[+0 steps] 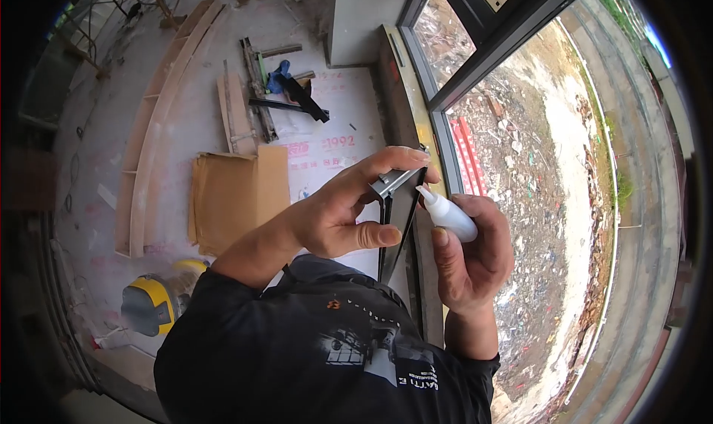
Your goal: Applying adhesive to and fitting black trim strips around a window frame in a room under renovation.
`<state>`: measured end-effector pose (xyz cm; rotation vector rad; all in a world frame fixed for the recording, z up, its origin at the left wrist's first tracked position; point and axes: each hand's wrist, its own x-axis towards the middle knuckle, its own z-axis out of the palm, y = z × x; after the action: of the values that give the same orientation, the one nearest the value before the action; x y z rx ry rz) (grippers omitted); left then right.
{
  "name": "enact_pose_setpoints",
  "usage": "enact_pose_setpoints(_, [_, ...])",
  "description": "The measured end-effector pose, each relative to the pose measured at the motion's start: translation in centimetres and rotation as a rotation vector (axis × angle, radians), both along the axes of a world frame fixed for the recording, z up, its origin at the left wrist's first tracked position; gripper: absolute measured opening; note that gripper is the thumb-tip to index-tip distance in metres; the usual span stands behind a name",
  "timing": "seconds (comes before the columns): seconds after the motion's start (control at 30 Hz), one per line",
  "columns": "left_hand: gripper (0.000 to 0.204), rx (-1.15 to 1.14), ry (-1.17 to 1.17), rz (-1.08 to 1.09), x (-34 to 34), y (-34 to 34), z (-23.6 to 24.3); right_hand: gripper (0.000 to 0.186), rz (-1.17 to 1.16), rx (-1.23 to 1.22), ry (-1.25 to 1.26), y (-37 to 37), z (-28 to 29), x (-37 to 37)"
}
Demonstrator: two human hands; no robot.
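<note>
left hand (334, 212) has its fingers clamped on the end of the dark metal bar (399, 181), held up in front of the chest beside the window (436, 101). thumb looks spread; whether it touches the bar, can't quite tell. right hand (479, 257) has its fingers wrapped round the white bottle (454, 222), nozzle slanted up toward the bar end, near it.

risks: too hard a squeeze could send liquid over the left fingers; nozzle off line could put it on the wrong face. loose left grip could let the bar tip or twist, since it's long and runs down past the shirt (349, 335). slick fingers could drop the bottle on the sill (416, 119).
</note>
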<state>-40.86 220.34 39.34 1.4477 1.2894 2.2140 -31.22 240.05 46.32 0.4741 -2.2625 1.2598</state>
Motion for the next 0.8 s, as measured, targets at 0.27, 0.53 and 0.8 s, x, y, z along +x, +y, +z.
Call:
enact_pose_setpoints(0.27, [0.083,0.013,0.067,0.004,1.2,-0.5,-0.2,0.034,0.016,0.024,0.022,-0.4,0.5,1.4])
enact_pose_setpoints(0.53, [0.083,0.034,0.099,0.007,2.0,-1.2,-0.1,0.035,0.001,0.076,0.011,-1.2,0.8,2.3])
enact_pose_setpoints(0.8, [0.081,0.067,0.051,0.015,2.6,-1.3,-0.4,0.035,0.025,0.137,0.062,-1.8,1.3,2.3])
